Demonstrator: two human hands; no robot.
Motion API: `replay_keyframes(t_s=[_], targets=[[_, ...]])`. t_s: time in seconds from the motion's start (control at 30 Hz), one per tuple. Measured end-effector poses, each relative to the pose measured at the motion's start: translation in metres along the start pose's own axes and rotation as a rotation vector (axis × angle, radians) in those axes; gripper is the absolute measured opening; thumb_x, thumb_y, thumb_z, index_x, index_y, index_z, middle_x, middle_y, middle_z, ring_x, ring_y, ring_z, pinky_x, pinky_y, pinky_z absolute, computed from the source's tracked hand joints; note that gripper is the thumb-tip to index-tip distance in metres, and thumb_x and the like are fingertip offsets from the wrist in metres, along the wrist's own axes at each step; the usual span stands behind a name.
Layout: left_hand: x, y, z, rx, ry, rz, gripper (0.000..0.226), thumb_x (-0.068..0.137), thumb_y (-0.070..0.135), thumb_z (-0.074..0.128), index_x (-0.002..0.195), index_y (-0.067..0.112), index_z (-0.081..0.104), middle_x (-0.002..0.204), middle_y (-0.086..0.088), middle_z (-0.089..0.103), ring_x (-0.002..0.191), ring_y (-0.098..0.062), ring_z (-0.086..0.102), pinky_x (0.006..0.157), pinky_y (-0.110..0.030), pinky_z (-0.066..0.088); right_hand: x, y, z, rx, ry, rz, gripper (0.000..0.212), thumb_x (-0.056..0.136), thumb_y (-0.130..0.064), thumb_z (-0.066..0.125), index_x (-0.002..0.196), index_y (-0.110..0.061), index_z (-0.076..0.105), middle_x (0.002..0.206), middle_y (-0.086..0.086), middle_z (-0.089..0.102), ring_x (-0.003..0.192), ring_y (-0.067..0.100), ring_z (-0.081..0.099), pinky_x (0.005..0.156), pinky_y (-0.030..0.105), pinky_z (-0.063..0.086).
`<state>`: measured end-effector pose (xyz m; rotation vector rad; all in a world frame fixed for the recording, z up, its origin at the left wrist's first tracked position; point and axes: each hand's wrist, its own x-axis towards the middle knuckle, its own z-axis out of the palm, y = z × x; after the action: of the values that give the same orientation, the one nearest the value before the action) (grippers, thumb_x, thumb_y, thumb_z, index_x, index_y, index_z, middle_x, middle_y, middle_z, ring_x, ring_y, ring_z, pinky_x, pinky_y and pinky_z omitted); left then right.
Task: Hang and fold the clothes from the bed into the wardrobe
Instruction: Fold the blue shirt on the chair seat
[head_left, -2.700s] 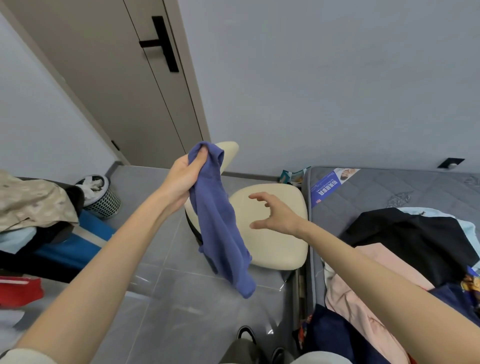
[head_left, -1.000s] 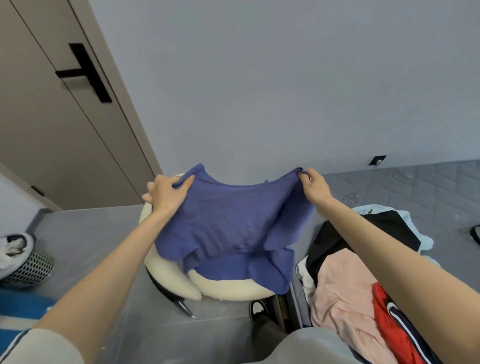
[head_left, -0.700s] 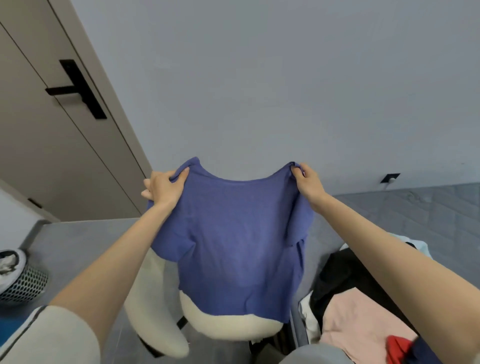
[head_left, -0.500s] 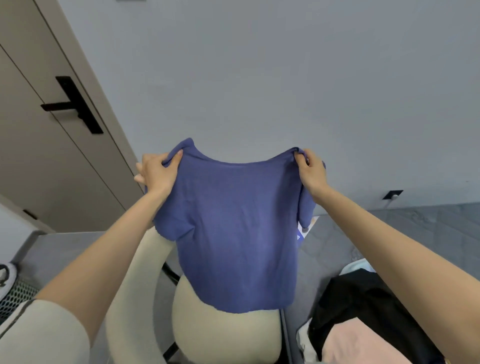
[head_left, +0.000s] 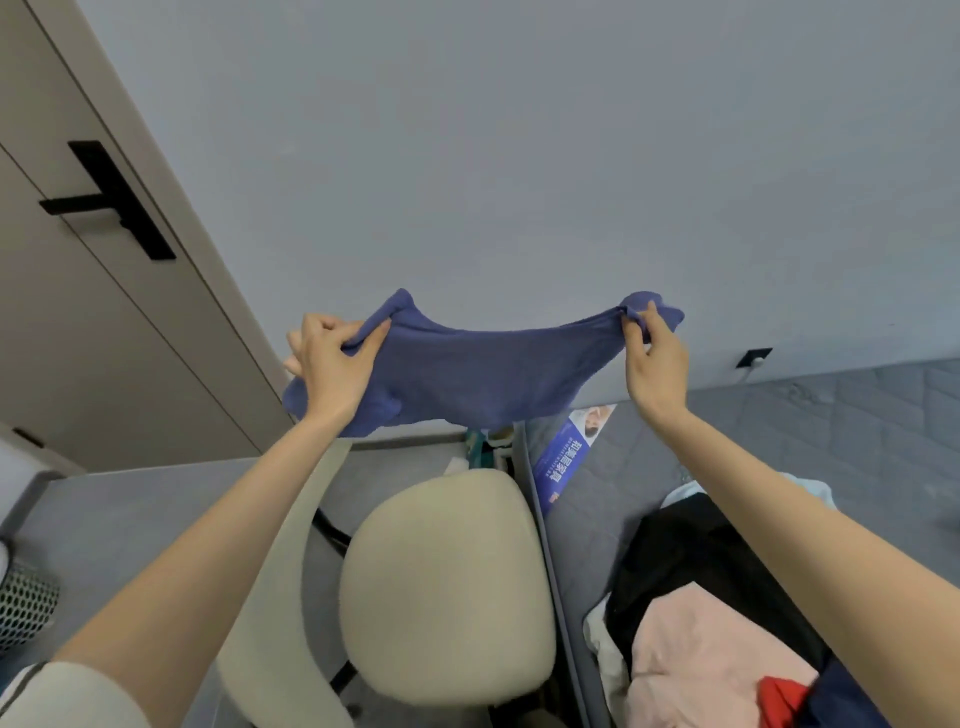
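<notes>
A person stands with both arms stretched forward, the left hand curling its fingers round one top corner of a blue knitted short-sleeved top and the right hand pinching the opposite corner between thumb and fingers. The top hangs stretched between the two hands, sagging in the middle, in the air above a cream padded chair. Just right of the chair lies a grey quilted mattress with a heap of black and pale pink garments.
</notes>
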<state>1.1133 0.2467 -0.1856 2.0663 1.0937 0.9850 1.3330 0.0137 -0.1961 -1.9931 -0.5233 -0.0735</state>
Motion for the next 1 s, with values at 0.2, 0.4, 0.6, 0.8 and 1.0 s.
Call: replay_keyframes(t_s=[0.2, 0.4, 0.6, 0.8, 1.0], targets=[[-0.11, -0.062, 0.032, 0.208, -0.253, 0.004, 0.025, 0.085, 0.041, 0.068, 0.077, 0.018, 0.074, 0.09, -0.005, 0.045, 0.096, -0.025, 0.04, 0.074, -0.03, 0.017, -0.104, 0.098, -0.008, -0.215, -0.135, 0.166, 0.023, 0.102, -0.026, 0.044, 0.093, -0.009, 0.057, 0.113, 0.027, 0.061, 0.09, 0.041, 0.059, 0.068, 0.033, 0.034], [-0.23, -0.144, 0.086, 0.337, -0.469, -0.081, 0.029, 0.079, 0.042, 0.073, 0.075, 0.014, 0.076, 0.084, -0.002, 0.042, 0.089, -0.022, 0.037, 0.07, -0.03, 0.013, -0.197, 0.193, 0.003, -0.394, -0.355, 0.298, 0.022, 0.099, -0.013, 0.05, 0.094, 0.005, 0.06, 0.105, 0.022, 0.06, 0.097, 0.043, 0.057, 0.066, 0.036, 0.03], [-0.33, -0.226, 0.13, 0.445, -0.7, -0.123, 0.022, 0.079, 0.051, 0.071, 0.084, 0.031, 0.077, 0.084, 0.006, 0.039, 0.086, -0.016, 0.027, 0.066, -0.03, 0.01, -0.258, 0.282, 0.009, -0.624, -0.654, 0.265, 0.018, 0.096, -0.004, 0.05, 0.09, 0.009, 0.061, 0.108, 0.025, 0.057, 0.1, 0.041, 0.054, 0.07, 0.03, 0.026], [-0.39, -0.287, 0.154, 0.546, -0.858, -0.17, 0.023, 0.081, 0.049, 0.069, 0.096, 0.033, 0.076, 0.089, 0.006, 0.041, 0.093, -0.025, 0.039, 0.071, -0.029, 0.016, -0.295, 0.339, 0.014, -0.981, -0.891, 0.208, 0.024, 0.094, -0.018, 0.044, 0.108, -0.014, 0.064, 0.126, 0.001, 0.056, 0.111, 0.03, 0.053, 0.085, 0.036, 0.041], [-0.414, -0.307, 0.163, 0.453, -0.992, -0.436, 0.034, 0.089, 0.053, 0.057, 0.12, 0.042, 0.063, 0.123, 0.009, 0.052, 0.118, -0.027, 0.042, 0.101, -0.033, 0.029, -0.305, 0.342, 0.029, -1.099, -0.792, 0.047, 0.016, 0.086, -0.025, 0.057, 0.097, -0.019, 0.069, 0.107, 0.003, 0.061, 0.103, 0.032, 0.046, 0.084, 0.039, 0.031]])
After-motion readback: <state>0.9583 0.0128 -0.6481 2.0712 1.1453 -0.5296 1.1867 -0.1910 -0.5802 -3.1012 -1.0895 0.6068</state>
